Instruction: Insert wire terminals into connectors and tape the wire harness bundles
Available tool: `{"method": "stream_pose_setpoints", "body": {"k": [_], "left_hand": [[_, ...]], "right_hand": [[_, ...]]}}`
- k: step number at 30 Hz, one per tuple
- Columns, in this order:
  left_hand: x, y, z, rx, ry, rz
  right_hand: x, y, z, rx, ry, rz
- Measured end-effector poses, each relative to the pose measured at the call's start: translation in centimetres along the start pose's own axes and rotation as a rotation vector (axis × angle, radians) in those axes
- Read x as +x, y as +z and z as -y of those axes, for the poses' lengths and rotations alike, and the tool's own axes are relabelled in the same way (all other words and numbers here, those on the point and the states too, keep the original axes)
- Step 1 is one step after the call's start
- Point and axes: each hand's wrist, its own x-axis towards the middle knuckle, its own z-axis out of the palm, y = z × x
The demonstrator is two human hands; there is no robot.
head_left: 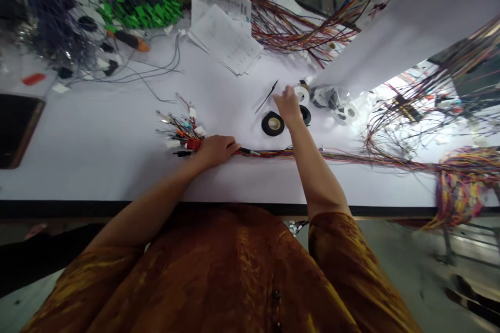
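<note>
My left hand (215, 151) lies closed over a multicoloured wire harness (273, 153) running along the white table's front. Just beyond that hand, the harness fans into several wire ends with white and red connectors (179, 132). My right hand (288, 105) is raised with bunched fingers, nearest a white tape roll (301, 94). Nothing shows in its fingers. A black tape roll (273, 124) lies flat to its left, and a second black roll (305, 114) is partly hidden behind my wrist. A thin black pointed tool (267, 96) lies left of my fingers.
Printed papers (224, 36) lie at the table's far side. Loose wire bundles spread across the back and right, with green connectors (148, 10) and an orange-handled screwdriver (128, 40) at back left. A clear plastic bag (324, 98) sits beyond the tape rolls. The table edge (117, 208) runs before me.
</note>
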Motion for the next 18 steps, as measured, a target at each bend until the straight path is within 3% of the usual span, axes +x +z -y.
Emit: {"method": "stream_pose_setpoints", "body": {"k": [1,3,5,7,9,12,18], "left_hand": [[-0.1,0.0,0.0,-0.001,-0.006,0.004],[-0.3,0.0,-0.1,-0.015,-0.02,0.008],[-0.5,0.0,0.0,-0.057,-0.014,-0.007],[-0.6,-0.1,0.3,-0.122,0.024,-0.018],[-0.8,0.0,0.7,-0.183,0.086,-0.014],[-1.1,0.2,1.0,-0.175,0.175,-0.034],[-1.7,1.5,0.2,0.076,0.234,-0.145]], "right_hand": [[-0.1,0.0,0.2,-0.018,-0.016,-0.026],[-2.2,0.1,0.6,-0.005,-0.078,0.082],[-5.8,0.7,0.6,0.058,-0.211,0.422],[-9.2,1.8,0.4,0.076,-0.313,0.541],[-11.3,3.2,0.0,0.058,-0.382,0.499],[-12.2,4.3,-0.3,0.06,-0.409,0.431],[-11.8,3.0,0.0,0.075,-0.4,0.576]]}}
